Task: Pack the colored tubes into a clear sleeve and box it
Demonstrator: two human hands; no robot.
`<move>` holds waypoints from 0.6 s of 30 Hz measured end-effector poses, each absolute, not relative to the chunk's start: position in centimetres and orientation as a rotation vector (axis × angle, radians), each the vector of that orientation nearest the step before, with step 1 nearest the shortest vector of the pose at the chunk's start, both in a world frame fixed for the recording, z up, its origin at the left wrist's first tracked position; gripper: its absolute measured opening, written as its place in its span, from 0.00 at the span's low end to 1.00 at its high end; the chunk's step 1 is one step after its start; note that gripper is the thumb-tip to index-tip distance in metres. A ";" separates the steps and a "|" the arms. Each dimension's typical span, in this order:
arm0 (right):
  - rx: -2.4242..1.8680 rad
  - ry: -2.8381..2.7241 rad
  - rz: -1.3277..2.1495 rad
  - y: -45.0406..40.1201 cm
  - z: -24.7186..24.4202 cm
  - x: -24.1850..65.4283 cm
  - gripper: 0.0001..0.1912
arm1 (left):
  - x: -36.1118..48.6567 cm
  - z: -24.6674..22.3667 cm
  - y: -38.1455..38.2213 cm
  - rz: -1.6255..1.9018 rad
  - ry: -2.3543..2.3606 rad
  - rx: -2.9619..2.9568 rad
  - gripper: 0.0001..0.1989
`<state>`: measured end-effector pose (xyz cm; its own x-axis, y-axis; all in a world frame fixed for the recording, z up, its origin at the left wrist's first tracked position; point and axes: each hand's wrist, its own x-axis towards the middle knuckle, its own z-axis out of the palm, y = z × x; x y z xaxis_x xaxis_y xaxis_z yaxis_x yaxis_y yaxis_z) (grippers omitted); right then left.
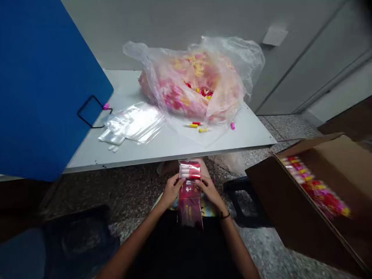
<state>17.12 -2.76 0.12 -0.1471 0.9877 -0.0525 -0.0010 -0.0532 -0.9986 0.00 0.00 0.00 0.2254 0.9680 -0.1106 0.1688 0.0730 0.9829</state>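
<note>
Over my lap, both hands hold a clear plastic packet (189,193). Several red and white tubes (190,169) lie side by side in its upper part, above a dark red section with lettering. My left hand (172,190) grips the packet's left edge, and my right hand (209,190) grips its right edge, level with the lower side of the tubes. Beyond them on the white table (136,157) sits a large clear bag (194,85) full of red, pink and yellow pieces. A yellow tube (191,125) lies in front of it among a few loose pieces.
Flat clear bags (136,124) lie on the table's left side, near a blue panel (43,77) with a black wire frame (90,112). An open cardboard box (276,205) with colourful packets stands at the right. A dark stool (244,201) is beside it.
</note>
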 end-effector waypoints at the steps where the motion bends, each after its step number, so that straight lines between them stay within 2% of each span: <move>1: -1.178 -1.266 1.334 -2.7 0.0 16.9 0.18 | 0.0 0.0 -0.1 0.891 1.184 1.383 0.20; 18: -1.049 -1.136 1.533 -2.9 -0.1 17.2 0.12 | -0.4 -0.3 -0.4 0.828 1.043 1.399 0.15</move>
